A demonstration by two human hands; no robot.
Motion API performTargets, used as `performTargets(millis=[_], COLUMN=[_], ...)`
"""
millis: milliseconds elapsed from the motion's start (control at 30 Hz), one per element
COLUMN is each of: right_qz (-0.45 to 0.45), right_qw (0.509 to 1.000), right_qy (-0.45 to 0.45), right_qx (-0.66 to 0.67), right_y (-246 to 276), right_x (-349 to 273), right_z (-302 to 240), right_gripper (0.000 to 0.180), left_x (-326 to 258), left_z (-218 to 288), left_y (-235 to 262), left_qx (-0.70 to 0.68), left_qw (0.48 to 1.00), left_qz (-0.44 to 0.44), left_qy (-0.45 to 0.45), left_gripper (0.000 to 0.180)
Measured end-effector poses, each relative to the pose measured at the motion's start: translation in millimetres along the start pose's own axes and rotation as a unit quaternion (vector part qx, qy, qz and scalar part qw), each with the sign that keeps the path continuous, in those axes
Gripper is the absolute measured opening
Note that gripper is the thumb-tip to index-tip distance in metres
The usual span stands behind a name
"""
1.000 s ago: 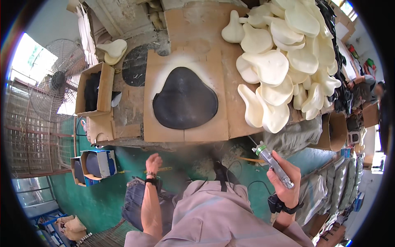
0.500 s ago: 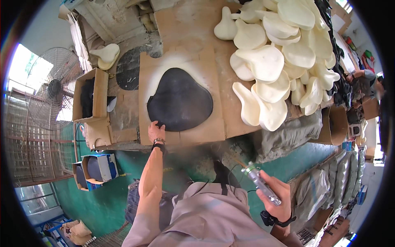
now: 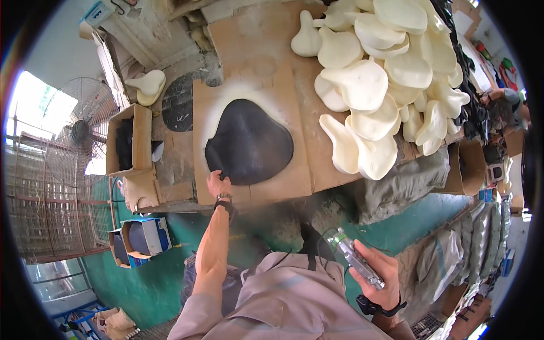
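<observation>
Black saddle cover point(image 3: 249, 141) lies at the desk point(image 3: 266, 39) front edge; our left hand point(image 3: 218, 184) pinches its near rim, our right hand point(image 3: 377, 272) grips a spray gun point(image 3: 356, 258), well apart.

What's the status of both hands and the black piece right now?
Left hand gripping the black saddle-shaped piece at its near edge. Right hand holding spray gun, off the bench. Nothing between.

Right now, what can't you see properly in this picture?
- Head view: the left hand's fingertips at the black sheet's edge are too small to show whether they pinch it.
- The spray tool: its lower end is hidden in the right hand.
- The cardboard box: its inside is dark.
- The cream pads: the lower ones are hidden beneath others.
</observation>
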State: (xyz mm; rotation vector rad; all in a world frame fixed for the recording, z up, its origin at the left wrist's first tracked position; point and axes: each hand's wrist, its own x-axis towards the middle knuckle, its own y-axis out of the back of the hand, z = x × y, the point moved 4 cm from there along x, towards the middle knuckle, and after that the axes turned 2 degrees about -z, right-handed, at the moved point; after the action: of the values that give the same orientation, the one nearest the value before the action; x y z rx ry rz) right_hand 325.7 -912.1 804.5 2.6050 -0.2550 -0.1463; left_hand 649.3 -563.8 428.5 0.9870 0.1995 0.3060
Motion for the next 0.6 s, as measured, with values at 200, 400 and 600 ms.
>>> performTargets(millis=[200, 400, 600], right_qz=[0.034, 0.02, -0.001], right_qw=[0.999, 1.0, 1.0], right_qy=[0.022, 0.013, 0.011], right_qx=[0.025, 0.015, 0.019], right_y=[-5, -10, -12], right_x=[1, -5, 2], right_z=[1, 13, 14], right_gripper=[0.051, 0.061, 0.052], left_x=[23, 48, 72], left_z=[-32, 58, 175], left_y=[-29, 3, 100], left_qx=[-0.43, -0.652, -0.804], left_qw=[0.84, 0.661, 0.548], left_qz=[-0.03, -0.238, -0.19], left_qy=[0.328, 0.285, 0.136], left_gripper=[0.032, 0.016, 0.028])
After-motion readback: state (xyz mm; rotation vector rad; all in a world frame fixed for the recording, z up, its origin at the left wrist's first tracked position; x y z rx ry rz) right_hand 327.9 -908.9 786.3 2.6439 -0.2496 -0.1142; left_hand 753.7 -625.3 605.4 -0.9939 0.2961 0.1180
